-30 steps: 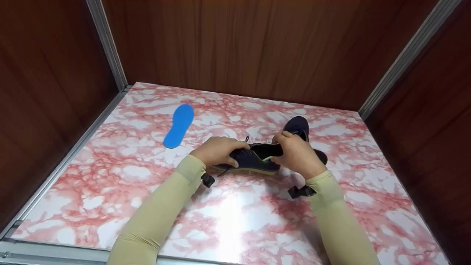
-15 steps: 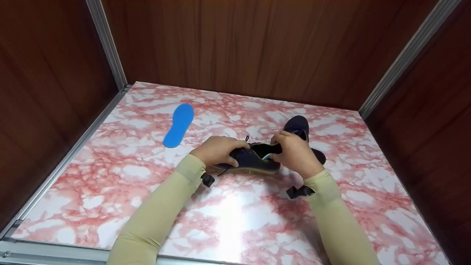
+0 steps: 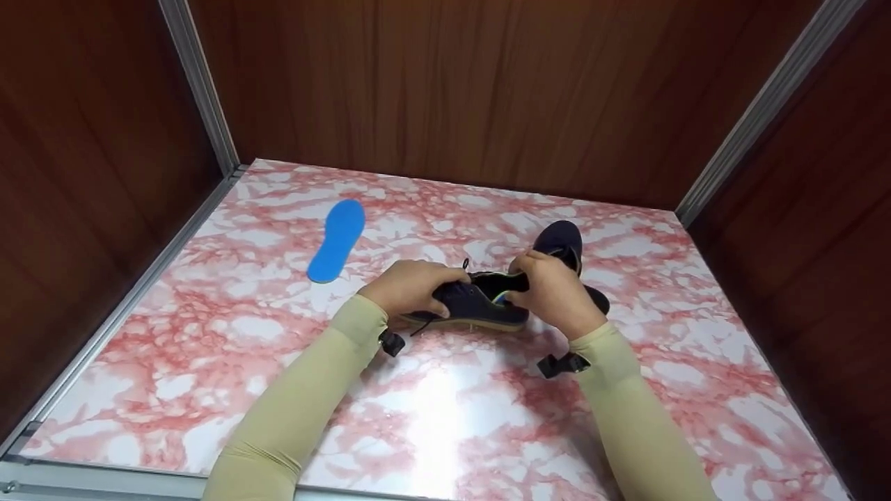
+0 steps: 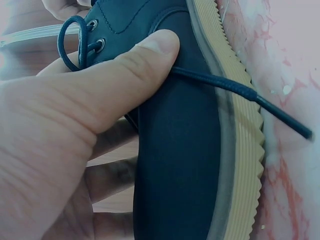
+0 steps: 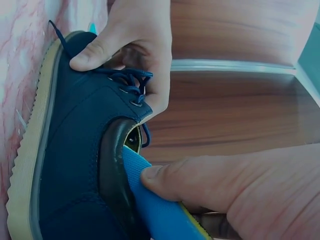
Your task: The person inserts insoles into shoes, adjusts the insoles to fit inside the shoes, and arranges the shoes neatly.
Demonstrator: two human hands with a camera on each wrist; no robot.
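- As the near edge of the marbled table (image 3: 174, 348) is crossed by two pale sleeves (image 3: 292, 390), a small blk device (image 3: 392, 342) is seen worn at each wrist.
- Navy shoe (image 3: 480, 312) is set sole-down approx. mid-table, toe to L; loose lace (image 4: 215, 81) end is draped over tan sole (image 4: 242, 165).
- Front of shoe is gripped by L hand (image 3: 407, 289), thumb on near side, fingers round far side.
- Blue insole (image 5: 160, 212) is pinched by R hand (image 3: 555, 296) at shoe's opening, thumb on top, fingers mostly hidden; depth inside can't be told.
- 2nd shoe (image 3: 559, 235), part-hidden by R hand, is placed just beyond, toe away.
- 2nd insole (image 3: 337, 240), also blue, is laid flat, far L, well apart.
- Table is backed by brown wood-grain wall (image 3: 445, 90).
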